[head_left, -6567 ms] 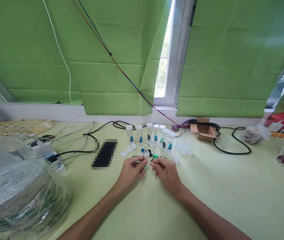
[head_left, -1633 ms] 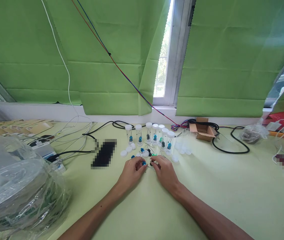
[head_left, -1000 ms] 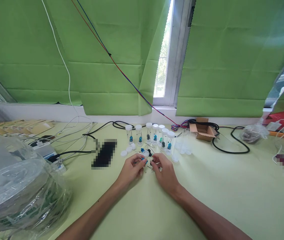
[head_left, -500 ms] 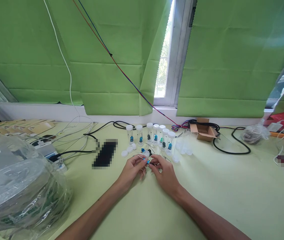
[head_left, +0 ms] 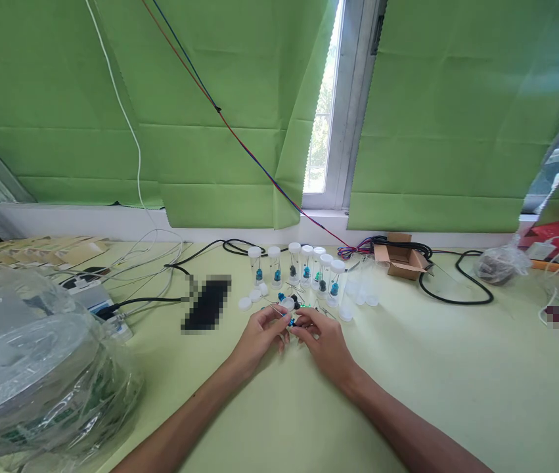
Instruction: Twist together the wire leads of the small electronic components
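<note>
My left hand [head_left: 258,336] pinches a small blue part [head_left: 291,321] with a thin metal wire sticking out to the upper left. Close against it, my right hand [head_left: 326,341] has its thumb and fingertips closed at the same part's other side. The part's exact kind is too small to make out. Just beyond the fingers lie loose blue, black and green pieces with wires, around a clear lid [head_left: 288,303]. Behind them stand several clear capped vials [head_left: 335,282], each holding a similar wired piece. White caps [head_left: 245,303] rest to the left of them.
A plastic-wrapped reel [head_left: 37,368] fills the near left. A blurred dark flat object [head_left: 207,303] lies left of the vials. Further back are an open cardboard box [head_left: 400,256], a looped black cable [head_left: 456,302] and a power strip [head_left: 94,295]. More clear vials [head_left: 358,289] lie at right.
Both hands stay in nearly the same place. The blue part has turned slightly between the fingertips, and the right fingers have shifted a little.
</note>
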The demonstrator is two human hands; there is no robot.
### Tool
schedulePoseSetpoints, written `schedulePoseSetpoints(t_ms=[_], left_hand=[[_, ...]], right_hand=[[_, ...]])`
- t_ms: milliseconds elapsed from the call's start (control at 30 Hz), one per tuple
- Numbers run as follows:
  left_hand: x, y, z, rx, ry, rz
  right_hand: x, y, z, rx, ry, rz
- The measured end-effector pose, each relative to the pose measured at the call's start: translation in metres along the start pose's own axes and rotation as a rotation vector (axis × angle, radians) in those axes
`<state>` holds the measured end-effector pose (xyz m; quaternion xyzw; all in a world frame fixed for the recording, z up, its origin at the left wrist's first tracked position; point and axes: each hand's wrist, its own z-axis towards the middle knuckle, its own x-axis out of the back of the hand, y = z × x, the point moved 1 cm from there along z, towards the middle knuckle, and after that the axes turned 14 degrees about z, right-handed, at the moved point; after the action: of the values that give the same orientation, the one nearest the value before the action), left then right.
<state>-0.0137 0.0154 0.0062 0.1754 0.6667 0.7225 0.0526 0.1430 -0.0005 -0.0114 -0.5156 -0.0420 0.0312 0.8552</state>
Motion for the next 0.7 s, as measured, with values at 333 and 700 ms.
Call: schedulePoseSetpoints(t_ms=[333,700], left_hand=[[-0.0012,-0.0039,0.0014,-0.065,-0.033,0.120],[0.0008,0.0009,0.0005,-0.042,-0.021,0.113]], right_hand=[[0.0012,0.0002,-0.0002,0.079,-0.050,-0.116],[0.0023,0.0016,0.0000,0.083,-0.029,-0.126]])
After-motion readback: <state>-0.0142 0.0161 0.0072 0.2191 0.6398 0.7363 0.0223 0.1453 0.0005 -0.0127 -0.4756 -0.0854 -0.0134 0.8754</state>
